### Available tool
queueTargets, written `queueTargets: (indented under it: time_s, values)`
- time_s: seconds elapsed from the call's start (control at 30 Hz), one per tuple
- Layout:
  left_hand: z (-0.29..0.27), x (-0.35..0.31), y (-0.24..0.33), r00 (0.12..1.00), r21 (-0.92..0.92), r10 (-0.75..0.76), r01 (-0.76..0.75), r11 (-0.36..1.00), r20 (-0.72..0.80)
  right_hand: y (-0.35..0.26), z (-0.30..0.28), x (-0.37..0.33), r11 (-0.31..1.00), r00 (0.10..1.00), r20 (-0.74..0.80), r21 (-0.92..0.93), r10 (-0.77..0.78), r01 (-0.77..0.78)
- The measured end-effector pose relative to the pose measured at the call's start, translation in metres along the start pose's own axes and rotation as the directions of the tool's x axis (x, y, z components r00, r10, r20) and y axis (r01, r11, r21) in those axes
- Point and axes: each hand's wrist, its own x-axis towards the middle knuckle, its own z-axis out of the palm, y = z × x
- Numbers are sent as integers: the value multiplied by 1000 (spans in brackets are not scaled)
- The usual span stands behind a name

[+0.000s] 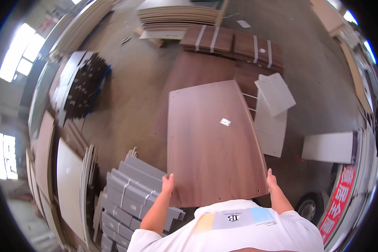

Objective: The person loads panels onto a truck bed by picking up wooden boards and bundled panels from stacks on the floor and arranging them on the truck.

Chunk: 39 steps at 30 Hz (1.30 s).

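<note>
A large brown wood-grain panel (pixel 206 155) spans the space in front of my body, with a small white label (pixel 225 122) on its face and small holes near its edges. My left hand (pixel 168 183) is closed on the panel's left edge near the lower corner. On the opposite edge, my right hand (pixel 271 179) grips it too, its fingers partly hidden by the panel. Beyond the far end lies another brown panel (pixel 197 69), partly covered by the held one.
Strapped brown panel bundles (pixel 210 40) lie ahead, white panels (pixel 277 94) to their right. Strapped grey bundles (pixel 130 189) stand at near left. Boards (pixel 71 180) lean farther left, past them a dark stack (pixel 86 84). At right are a wheel (pixel 309 208) and red sign (pixel 338 201).
</note>
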Motion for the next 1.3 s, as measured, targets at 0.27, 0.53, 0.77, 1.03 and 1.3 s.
queueTargets:
  time_s: [0.27,0.53,0.77,1.03,1.3]
  values:
    - [40,29,-68,884,-520,-199,416,746,422,-43,-48,-128,860,928,-159,-452,-337,235]
    - [78,57,-79,776,-343,-42,326,881,629,43,-107,-195,940,872,-386,-274,-302,204]
    - [182,-22,-50,557,-142,81,66,988,827,278,-153,-262,970,740,-665,100,-101,222]
    - [356,-272,-66,341,-172,243,-225,959,908,536,-233,-338,831,470,-842,447,266,331]
    - [508,-495,-118,190,13,81,-449,893,978,696,-246,-387,677,228,-760,647,608,350]
